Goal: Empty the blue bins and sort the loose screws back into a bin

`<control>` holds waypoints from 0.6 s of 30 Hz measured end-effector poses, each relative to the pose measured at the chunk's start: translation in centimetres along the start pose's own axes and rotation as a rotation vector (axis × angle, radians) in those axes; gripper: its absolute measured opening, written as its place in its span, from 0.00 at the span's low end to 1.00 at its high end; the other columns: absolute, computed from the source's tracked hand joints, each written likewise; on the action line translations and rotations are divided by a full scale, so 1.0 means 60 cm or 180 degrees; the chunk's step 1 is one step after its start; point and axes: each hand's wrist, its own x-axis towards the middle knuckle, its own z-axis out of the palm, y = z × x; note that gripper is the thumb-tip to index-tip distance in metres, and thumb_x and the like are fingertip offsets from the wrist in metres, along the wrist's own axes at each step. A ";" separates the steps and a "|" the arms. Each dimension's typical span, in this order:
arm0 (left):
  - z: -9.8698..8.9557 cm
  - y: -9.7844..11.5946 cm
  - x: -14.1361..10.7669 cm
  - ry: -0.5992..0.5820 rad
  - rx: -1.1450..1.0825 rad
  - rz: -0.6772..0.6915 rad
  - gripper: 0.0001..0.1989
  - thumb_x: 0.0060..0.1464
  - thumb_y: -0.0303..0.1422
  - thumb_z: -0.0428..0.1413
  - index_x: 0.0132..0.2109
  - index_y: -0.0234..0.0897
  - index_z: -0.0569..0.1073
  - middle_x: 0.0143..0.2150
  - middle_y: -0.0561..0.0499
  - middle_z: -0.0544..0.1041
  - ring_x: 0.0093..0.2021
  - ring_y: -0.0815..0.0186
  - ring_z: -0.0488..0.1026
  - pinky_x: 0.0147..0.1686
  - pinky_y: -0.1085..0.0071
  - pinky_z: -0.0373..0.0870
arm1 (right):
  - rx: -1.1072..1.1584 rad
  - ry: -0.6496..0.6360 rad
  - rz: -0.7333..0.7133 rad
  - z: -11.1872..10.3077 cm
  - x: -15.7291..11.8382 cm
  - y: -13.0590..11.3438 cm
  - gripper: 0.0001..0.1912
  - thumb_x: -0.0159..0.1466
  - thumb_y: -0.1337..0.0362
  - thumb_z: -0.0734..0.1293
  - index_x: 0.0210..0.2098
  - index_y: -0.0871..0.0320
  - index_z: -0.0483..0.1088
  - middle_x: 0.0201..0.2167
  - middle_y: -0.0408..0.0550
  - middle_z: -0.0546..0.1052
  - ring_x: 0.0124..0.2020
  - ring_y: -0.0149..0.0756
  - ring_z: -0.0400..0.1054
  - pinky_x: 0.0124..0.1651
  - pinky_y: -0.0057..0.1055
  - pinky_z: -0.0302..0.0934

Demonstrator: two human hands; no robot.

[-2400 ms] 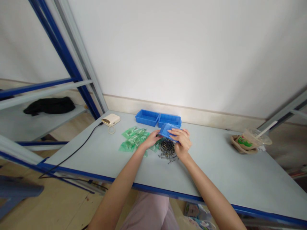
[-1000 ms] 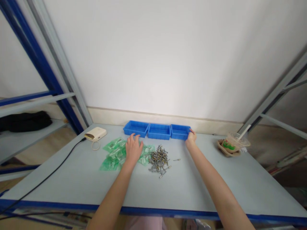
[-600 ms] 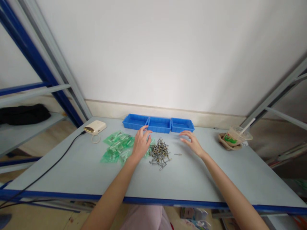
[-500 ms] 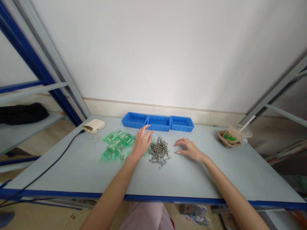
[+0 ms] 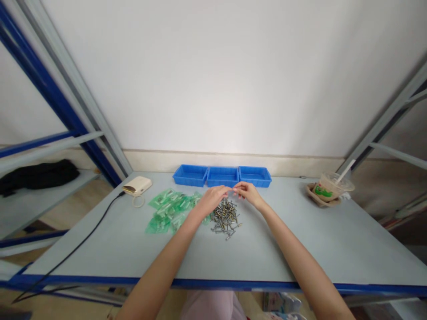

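Note:
My left hand (image 5: 214,198) and my right hand (image 5: 247,193) meet at the fingertips just above the far side of a pile of small metal pins (image 5: 225,216), which look like blind rivets in silver and brass tones. Both hands are closed in a pinch, and anything between the fingertips is too small to make out. Left of the pile, partly behind my left forearm, lie green plastic bags (image 5: 171,207) with small parts inside. Beyond my hands, three blue trays stand side by side: a left tray (image 5: 190,181), a middle tray (image 5: 223,182) and a right tray (image 5: 255,182).
A cream-coloured device (image 5: 137,184) with a ring and a black cable (image 5: 87,235) occupies the table's left side. On the right, a plastic cup with a straw (image 5: 328,189) sits in a cardboard holder (image 5: 322,202). A wall rises behind the table, with shelf frames at both sides.
My right hand has moved left and away from me, from the table beside the pile to my left hand. My left hand has shifted slightly right, and its spread fingers have closed.

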 end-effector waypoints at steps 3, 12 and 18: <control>0.006 -0.003 0.003 0.0181 -0.0079 -0.0049 0.09 0.57 0.29 0.49 0.44 0.38 0.71 0.40 0.50 0.73 0.42 0.65 0.70 0.44 0.70 0.65 | 0.0094 0.0117 0.0084 0.020 0.010 0.008 0.16 0.46 0.54 0.71 0.26 0.58 0.67 0.16 0.39 0.72 0.14 0.28 0.63 0.19 0.25 0.58; 0.014 0.000 -0.012 0.0250 -0.0174 -0.0229 0.08 0.57 0.32 0.50 0.42 0.39 0.71 0.39 0.51 0.74 0.43 0.66 0.70 0.45 0.70 0.65 | 0.0422 -0.0016 0.0134 0.035 -0.003 0.023 0.19 0.47 0.49 0.70 0.26 0.56 0.64 0.16 0.39 0.73 0.12 0.28 0.63 0.15 0.25 0.57; 0.019 -0.004 -0.015 0.0445 -0.0555 -0.0541 0.08 0.57 0.33 0.49 0.42 0.38 0.70 0.40 0.51 0.73 0.42 0.66 0.69 0.44 0.70 0.65 | 0.0503 -0.0137 0.0155 0.041 -0.013 0.021 0.19 0.47 0.50 0.71 0.25 0.58 0.64 0.16 0.40 0.72 0.13 0.28 0.64 0.17 0.24 0.59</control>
